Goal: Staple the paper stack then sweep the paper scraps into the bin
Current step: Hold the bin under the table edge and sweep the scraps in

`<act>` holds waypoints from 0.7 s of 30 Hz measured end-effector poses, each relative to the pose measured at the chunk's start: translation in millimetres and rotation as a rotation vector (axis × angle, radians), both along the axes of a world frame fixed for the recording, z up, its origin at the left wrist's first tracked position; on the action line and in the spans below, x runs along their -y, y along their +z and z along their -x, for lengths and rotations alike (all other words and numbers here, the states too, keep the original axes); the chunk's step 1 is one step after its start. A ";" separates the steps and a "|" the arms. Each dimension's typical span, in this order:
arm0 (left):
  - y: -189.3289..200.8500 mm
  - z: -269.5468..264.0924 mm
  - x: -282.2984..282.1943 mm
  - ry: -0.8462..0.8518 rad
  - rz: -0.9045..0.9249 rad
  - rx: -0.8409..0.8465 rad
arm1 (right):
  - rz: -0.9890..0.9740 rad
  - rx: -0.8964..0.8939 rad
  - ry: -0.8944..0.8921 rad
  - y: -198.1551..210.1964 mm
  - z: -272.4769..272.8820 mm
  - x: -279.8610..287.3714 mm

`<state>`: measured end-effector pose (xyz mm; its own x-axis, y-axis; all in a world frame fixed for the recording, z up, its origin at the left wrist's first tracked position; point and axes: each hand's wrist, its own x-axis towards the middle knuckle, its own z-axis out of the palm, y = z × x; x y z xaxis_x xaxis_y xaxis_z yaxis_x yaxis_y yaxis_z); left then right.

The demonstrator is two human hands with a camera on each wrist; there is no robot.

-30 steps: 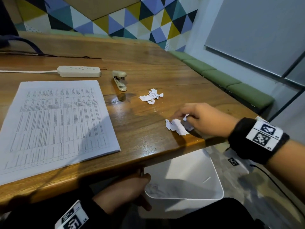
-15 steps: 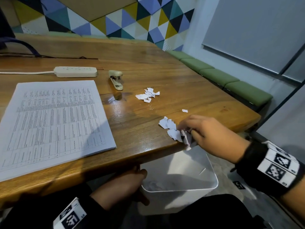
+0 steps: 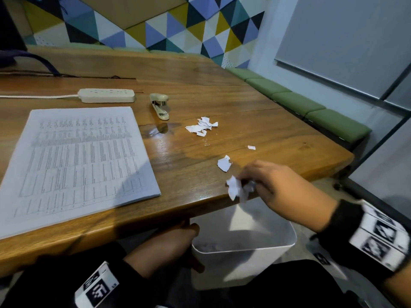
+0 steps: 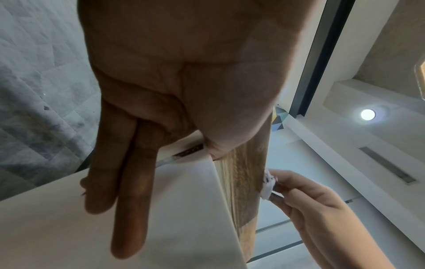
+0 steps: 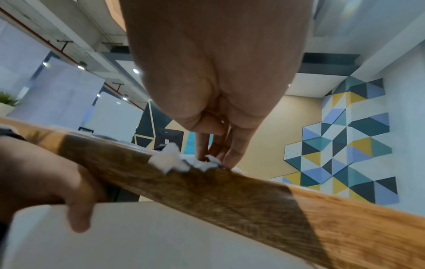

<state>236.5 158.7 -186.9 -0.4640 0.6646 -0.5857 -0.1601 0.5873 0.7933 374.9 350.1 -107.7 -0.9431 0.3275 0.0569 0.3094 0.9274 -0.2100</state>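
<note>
Under table edge, bin half-hidden

Behind the wooden tabletop runs a wall of coloured triangle panels; green bench cushions line the grey wall beside it.

- A cream plastic power strip with a white cord lies on the brown wooden table.
- Green cushioned bench seats line the wall of coloured triangle panels.
</note>
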 end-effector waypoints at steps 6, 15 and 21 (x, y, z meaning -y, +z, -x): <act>4.1 -1.4 4.3 0.034 -0.019 0.075 | -0.052 -0.093 -0.022 16.2 9.8 -12.3; 7.5 -0.2 9.9 0.022 -0.004 0.101 | -0.015 -0.012 0.011 4.4 41.3 -0.4; -11.0 7.5 9.9 -0.054 0.006 0.149 | 0.031 -0.078 0.011 14.8 -1.6 5.7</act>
